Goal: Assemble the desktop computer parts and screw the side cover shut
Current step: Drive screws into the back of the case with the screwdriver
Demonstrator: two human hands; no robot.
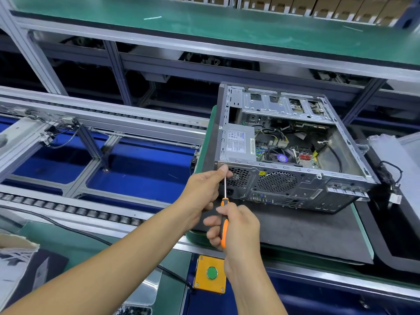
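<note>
**A:** Where is your work sitting, and why that way?

**B:** The green tabletop [363,242] at your 2 o'clock carries a dark mat [295,228], and on it lies the computer case [293,155], on its side with the open side up. Lying so, the boards and cables inside stay reachable from above and the rear panel [284,187] faces you. The side cover is not on it yet, and I cannot see it anywhere.

**A:** And the power supply?

**B:** The power supply [238,144] sits in the case's near-left corner, at your 12 o'clock, against the rear panel. I judge that you are fastening it from outside.

**A:** My hands?

**B:** They are close together but not touching. Your right hand [236,228] is wrapped round the orange handle of the screwdriver [224,221] to turn it. Your left hand [204,189] pinches near the tip of the shaft, at the panel's top-left corner, likely to keep the tip on the screw. The screw itself is hidden.

**A:** Anything else?

**B:** A yellow box with a green button [211,273] sits at 6 o'clock, below your right wrist.
</note>
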